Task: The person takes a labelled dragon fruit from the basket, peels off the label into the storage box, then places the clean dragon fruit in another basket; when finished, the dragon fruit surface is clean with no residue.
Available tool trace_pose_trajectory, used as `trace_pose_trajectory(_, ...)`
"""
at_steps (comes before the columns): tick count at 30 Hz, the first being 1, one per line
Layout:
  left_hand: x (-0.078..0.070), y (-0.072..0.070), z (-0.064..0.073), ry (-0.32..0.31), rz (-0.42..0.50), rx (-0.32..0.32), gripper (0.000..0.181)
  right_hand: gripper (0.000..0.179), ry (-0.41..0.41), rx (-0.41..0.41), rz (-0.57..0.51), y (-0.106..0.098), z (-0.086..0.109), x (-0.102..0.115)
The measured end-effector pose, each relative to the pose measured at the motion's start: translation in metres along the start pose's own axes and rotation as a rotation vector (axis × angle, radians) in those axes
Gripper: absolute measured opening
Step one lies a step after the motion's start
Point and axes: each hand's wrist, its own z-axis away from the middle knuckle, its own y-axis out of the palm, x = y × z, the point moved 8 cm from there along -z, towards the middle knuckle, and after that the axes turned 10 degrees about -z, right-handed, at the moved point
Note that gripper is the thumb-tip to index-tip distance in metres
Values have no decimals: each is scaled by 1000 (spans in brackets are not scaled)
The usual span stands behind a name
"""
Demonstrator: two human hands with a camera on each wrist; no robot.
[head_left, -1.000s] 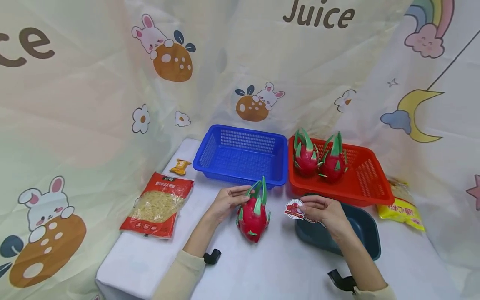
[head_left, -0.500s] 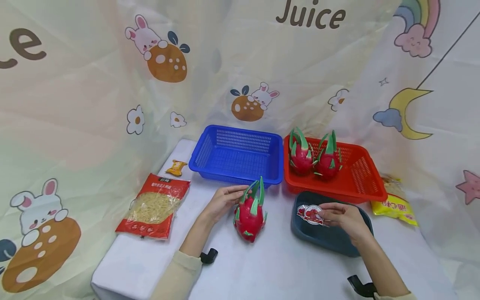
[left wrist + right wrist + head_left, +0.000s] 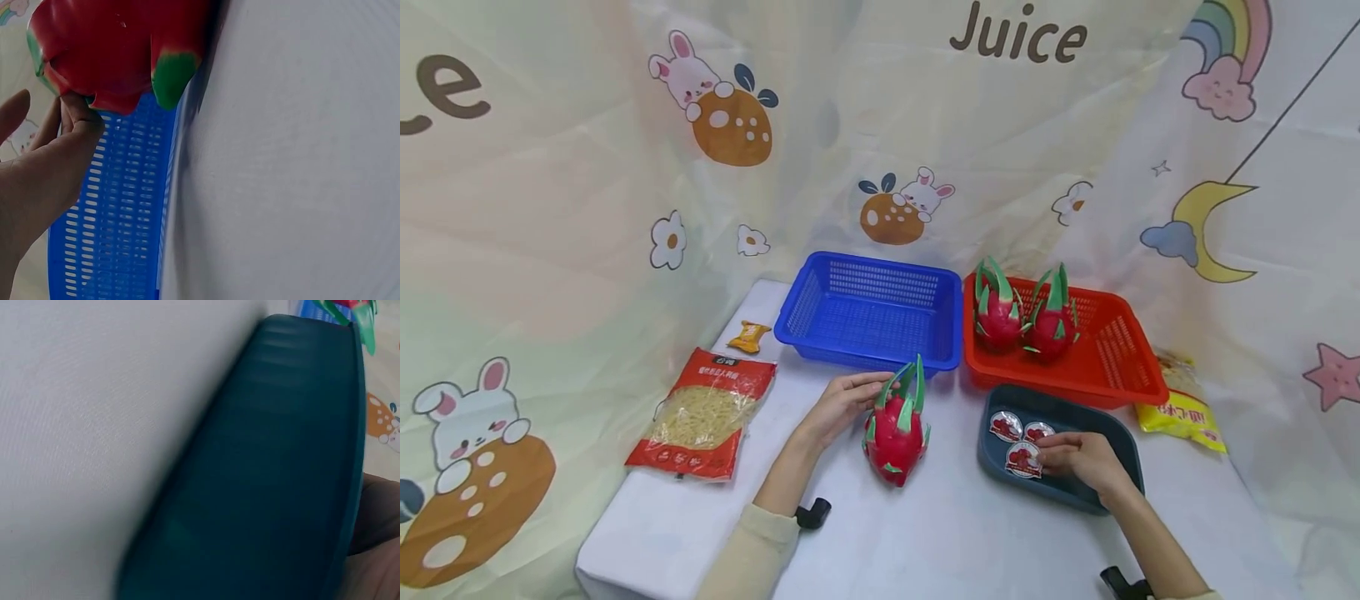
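Observation:
In the head view my left hand holds a red dragon fruit by its leafy top, its tip pointing down toward me. The left wrist view shows my fingers against the lower edge of the fruit. My right hand is over a dark teal tray, thumb and fingers pinching the edge of a round red-and-white sticker. Two similar stickers lie beside it, one at the left and one partly behind. In the right wrist view the tray hides most of that hand.
A blue basket stands at the back, with a red basket holding two dragon fruits beside it. At left lie a pasta bag and an orange wrapped snack; a yellow bag lies at right.
My right hand has moved right and down over the tray with the stickers, which have gone from a stack to spread apart. My left hand keeps its hold on the dragon fruit.

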Motion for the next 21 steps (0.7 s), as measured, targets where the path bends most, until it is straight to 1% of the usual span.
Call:
trace_pose_trajectory(4, -1, -1, 0, -3, 1, 11, 39, 31, 23, 4, 11, 1, -4, -2)
trace_pose_trajectory(7, -2, -1, 0, 1, -16, 16, 40, 29, 41, 9, 26, 1, -5, -6)
trace_pose_trajectory(12, 0, -1, 2, -21, -24, 13, 40, 25, 64, 19, 55, 2, -6, -16)
trace_pose_trajectory(14, 1, -3, 2, -35, -18, 5, 39, 23, 64, 22, 64, 3, -8, -18)
trace_pose_trajectory(21, 2, -3, 1, -33, -25, -5, 41, 22, 53, 25, 121, 3, -10, -16)
